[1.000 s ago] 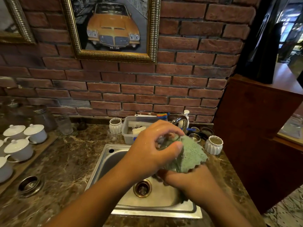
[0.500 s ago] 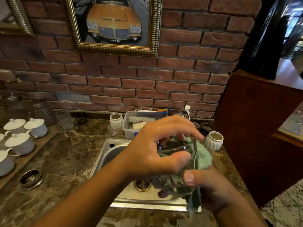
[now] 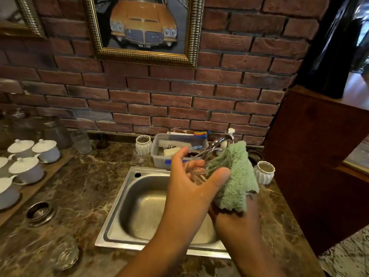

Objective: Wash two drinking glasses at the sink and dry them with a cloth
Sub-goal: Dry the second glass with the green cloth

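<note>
A framed picture of a yellow car hangs before you on the brick wall. At your left, white lidded cups stand on a wooden tray. The marble counter carries a plastic tub with a brush inside, and a white ribbed pot to your right.

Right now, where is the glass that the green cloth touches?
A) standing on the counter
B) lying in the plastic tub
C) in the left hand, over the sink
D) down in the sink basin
C: the left hand grips the glass above the sink, and the right hand holds the cloth against it.
</note>
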{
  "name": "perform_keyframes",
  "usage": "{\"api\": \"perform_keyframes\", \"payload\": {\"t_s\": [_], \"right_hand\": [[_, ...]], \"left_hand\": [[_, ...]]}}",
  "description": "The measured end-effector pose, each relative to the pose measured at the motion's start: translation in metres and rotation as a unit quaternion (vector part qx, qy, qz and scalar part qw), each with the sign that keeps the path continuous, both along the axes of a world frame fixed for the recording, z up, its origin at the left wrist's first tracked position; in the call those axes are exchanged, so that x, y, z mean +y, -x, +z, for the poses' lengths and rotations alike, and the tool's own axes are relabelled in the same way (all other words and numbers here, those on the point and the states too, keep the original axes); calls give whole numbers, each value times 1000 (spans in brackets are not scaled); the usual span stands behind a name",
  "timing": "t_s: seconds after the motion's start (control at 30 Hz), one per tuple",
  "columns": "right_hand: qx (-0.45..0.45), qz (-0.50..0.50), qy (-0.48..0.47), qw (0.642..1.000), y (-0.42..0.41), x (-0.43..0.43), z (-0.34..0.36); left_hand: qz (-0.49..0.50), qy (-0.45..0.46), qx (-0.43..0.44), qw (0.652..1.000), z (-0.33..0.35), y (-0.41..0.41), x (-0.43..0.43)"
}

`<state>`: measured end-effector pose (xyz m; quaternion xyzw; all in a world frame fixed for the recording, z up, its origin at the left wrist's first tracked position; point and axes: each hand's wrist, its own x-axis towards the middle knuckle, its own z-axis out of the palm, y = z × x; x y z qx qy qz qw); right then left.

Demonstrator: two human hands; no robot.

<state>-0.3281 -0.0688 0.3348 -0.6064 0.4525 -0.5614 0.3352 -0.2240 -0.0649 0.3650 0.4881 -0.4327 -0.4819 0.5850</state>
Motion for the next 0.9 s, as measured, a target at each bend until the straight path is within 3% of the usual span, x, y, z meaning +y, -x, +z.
{"api": "perform_keyframes", "payload": {"t_s": [0.2,0.3,0.4,0.5,0.57,0.67,0.77,0.83,0.9], "right_hand": [[13,-7,-43,999,-10,-4,-18],[-20,19,-147,989,-17,-1,-13],[-157,18,-230,960,-20,7,-8],[-334,35,-277,900,-20,10,-6],[-362,63,-269,890,-23,12,-4],[-430,90,-284,852,-26,14,1],[-503,86,-325,797,-23,8,10],[-507,84,-341,787,-17,5,10],[-462,54,-364,807,-12,6,7]], "left_hand": [[10,-35,181,983,-15,-1,-7],[39,13,215,976,-22,-7,-8],[51,69,229,970,-24,-14,-4],[23,108,250,962,-21,-24,-5],[-9,121,251,960,-22,-25,-6],[-10,120,179,976,-32,-15,-4],[41,170,-6,985,-43,-7,-4],[62,205,-85,973,-45,-6,-6],[64,221,-128,965,-47,-8,-8]]}}
